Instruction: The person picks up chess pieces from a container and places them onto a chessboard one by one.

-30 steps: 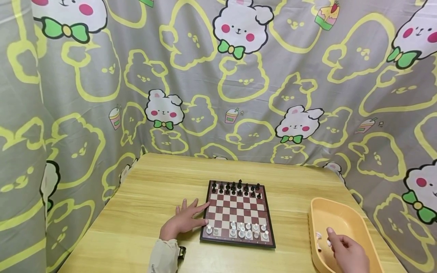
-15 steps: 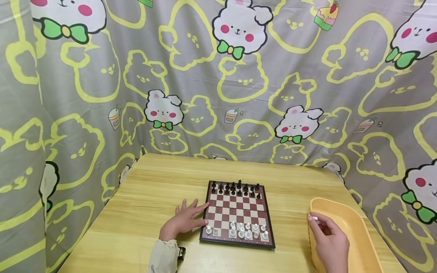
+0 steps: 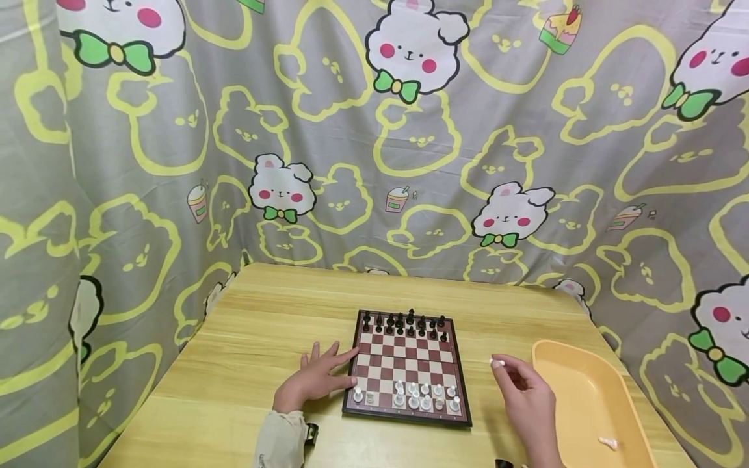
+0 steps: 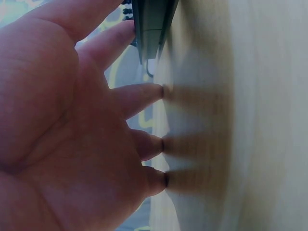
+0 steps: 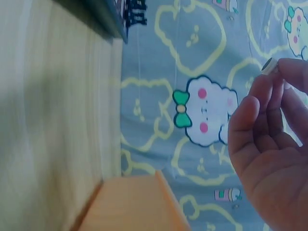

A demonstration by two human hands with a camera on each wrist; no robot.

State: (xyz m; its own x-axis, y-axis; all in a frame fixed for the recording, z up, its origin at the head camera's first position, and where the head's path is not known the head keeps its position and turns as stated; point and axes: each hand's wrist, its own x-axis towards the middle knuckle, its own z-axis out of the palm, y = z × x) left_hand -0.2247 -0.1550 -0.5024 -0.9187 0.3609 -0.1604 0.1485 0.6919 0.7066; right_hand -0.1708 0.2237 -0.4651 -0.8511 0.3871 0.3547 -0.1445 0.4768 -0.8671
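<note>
My left hand (image 3: 315, 379) lies spread beside the chessboard (image 3: 379, 359), thumb and index fingertip at its left edge. In the left wrist view the other fingertips (image 4: 156, 144) rest on the table. My right hand (image 3: 526, 398) is raised between the board and the tray, pinching a white chess piece (image 3: 497, 363) between thumb and fingertips. The round base of that white piece (image 5: 269, 66) shows in the right wrist view. Two rows of black chess pieces (image 3: 411, 330) stand on the far side of the board, and several white chess pieces (image 3: 414, 399) on the near side.
A yellow tray (image 3: 585, 383) stands on the wooden table (image 3: 281, 292) at the right, with a white chess piece (image 3: 608, 442) lying in it. A patterned curtain (image 3: 351, 143) encloses the table's back and sides.
My right hand has come up out of the tray with the white chess piece and moved left toward the board. The left hand has stayed in place.
</note>
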